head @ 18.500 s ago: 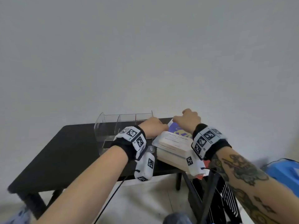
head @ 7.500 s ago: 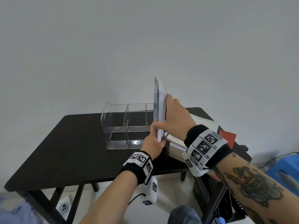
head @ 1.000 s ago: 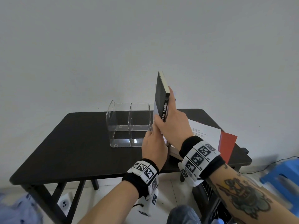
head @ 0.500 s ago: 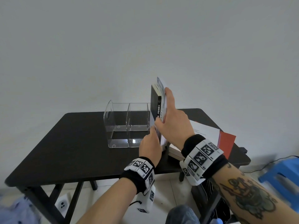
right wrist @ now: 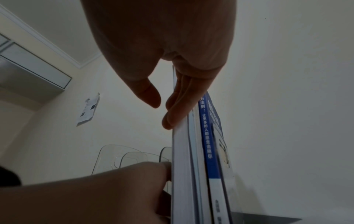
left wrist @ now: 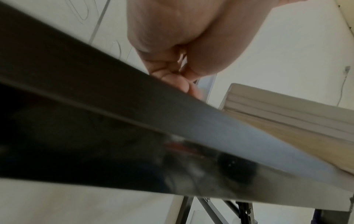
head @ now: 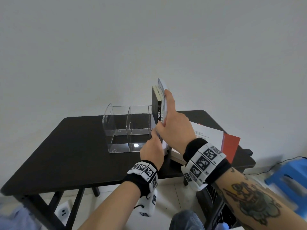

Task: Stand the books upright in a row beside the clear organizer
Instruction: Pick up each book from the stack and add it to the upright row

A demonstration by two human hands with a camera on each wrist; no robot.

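Clear organizer: one transparent plastic organizer (head: pixel 127 128) with two open bays, on the black bench (head: pixel 69 151).
Left hand (head: pixel 152 150): low at the near edge of the upright books; the head view hides the fingers; the wrist view suggests a pinch.
Upright books: three, black-spined book (head: pixel 157 105) touching the organizer, then a thin one, then a white-covered one; long axes vertical.
Right hand (head: pixel 174 128): fingers straight, flat against the outermost cover.
Flat books: stack (head: pixel 206 135) just right, nearer the right hand; count unclear.

books (head: pixel 159 103): upright, touching clear organizer (head: pixel 127 130) right side | more books (head: pixel 176 154): flat stack
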